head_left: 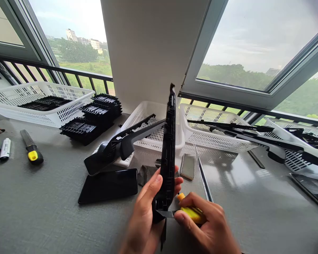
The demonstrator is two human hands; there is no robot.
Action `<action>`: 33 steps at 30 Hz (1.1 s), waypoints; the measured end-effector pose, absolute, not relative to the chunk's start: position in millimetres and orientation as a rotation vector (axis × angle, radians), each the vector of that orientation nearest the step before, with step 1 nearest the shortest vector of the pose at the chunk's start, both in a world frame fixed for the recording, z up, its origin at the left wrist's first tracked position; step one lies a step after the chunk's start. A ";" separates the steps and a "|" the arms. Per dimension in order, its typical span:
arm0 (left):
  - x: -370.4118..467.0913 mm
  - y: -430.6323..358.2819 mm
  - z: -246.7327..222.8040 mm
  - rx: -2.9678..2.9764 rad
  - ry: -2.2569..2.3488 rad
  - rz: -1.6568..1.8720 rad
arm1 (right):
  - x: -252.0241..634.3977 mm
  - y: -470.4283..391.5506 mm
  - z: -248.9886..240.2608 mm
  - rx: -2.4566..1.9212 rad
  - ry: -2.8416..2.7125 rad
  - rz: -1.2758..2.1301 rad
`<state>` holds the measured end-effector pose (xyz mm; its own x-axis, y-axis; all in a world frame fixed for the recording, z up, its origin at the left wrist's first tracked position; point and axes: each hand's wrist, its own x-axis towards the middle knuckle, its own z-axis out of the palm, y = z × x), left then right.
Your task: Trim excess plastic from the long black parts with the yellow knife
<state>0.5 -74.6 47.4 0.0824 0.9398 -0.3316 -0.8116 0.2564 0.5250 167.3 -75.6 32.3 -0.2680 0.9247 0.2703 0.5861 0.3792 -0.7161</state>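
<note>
A long black plastic part (168, 151) stands nearly upright in the middle of the view. My left hand (151, 201) is wrapped round its lower portion, the thumb on the near side and fingertips showing at the right edge. My right hand (206, 222) is closed on a yellow-handled knife (193, 213). The knife's blade points left and lies against or just in front of the part's lower end; exact contact cannot be made out. Behind the part, a white basket (178, 141) stands on the grey table (55, 215).
Black phone (108, 186) and further black parts (127, 141) lie left of my hands. Stacked black grilles (90, 121), a left basket (50, 118), a second knife (32, 150) and a marker (5, 149) are farther left. Rightward are a small phone (188, 165), a metal rod (205, 180) and part-filled baskets (219, 141).
</note>
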 end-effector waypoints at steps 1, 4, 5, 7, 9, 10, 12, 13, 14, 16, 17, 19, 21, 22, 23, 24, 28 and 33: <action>0.5 -75.0 47.4 0.246 0.681 1.312 | 166.8 -75.3 32.7 -1.298 -1.954 0.646; 1.1 -76.2 50.4 0.268 0.651 1.286 | 165.9 -74.7 35.0 -1.319 -1.900 0.646; 1.3 -76.5 51.7 0.268 0.641 1.283 | 165.7 -74.5 35.7 -1.330 -1.884 0.646; 1.6 -76.9 53.2 0.275 0.624 1.292 | 165.9 -74.1 35.9 -1.358 -1.858 0.646; 1.2 -77.0 52.7 0.287 0.632 1.312 | 167.2 -73.2 34.6 -1.395 -1.837 0.646; 0.8 -77.0 51.9 0.293 0.646 1.320 | 168.5 -72.5 33.4 -1.420 -1.826 0.640; -0.7 -76.9 49.9 0.315 0.687 1.320 | 172.8 -70.4 30.2 -1.474 -1.811 0.601; -1.5 -76.7 49.1 0.333 0.717 1.310 | 175.7 -69.2 28.4 -1.489 -1.812 0.575; -2.2 -76.2 48.5 0.356 0.752 1.299 | 178.7 -67.9 26.5 -1.493 -1.820 0.553; -2.6 -74.5 47.5 0.410 0.820 1.278 | 184.3 -65.5 23.1 -1.478 -1.841 0.531; -2.3 -73.3 47.1 0.437 0.848 1.277 | 186.3 -64.7 21.6 -1.464 -1.844 0.535; -1.1 -71.2 46.2 0.481 0.885 1.278 | 187.9 -64.0 18.7 -1.418 -1.823 0.586; -0.1 -70.3 45.7 0.526 0.902 1.257 | 186.2 -64.3 15.5 -1.320 -1.768 0.681; -0.1 -70.6 45.8 0.558 0.904 1.239 | 184.5 -64.6 13.6 -1.261 -1.744 0.734; -0.7 -71.4 46.2 0.592 0.901 1.219 | 182.4 -64.9 11.7 -1.207 -1.728 0.780; -1.7 -72.5 46.6 0.626 0.893 1.201 | 180.3 -65.1 9.9 -1.167 -1.719 0.813; -7.6 -77.6 47.7 0.732 0.891 1.169 | 174.7 -66.2 8.2 -1.103 -1.712 0.882; -6.7 -81.8 48.3 0.886 0.984 1.217 | 172.4 -66.8 13.8 -1.095 -1.855 0.782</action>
<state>-6.7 -81.8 48.3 0.0718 0.9896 -0.1249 -0.3288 0.1417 0.9337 172.4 -66.8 13.8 -0.2806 0.8984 0.3378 0.3856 0.4278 -0.8175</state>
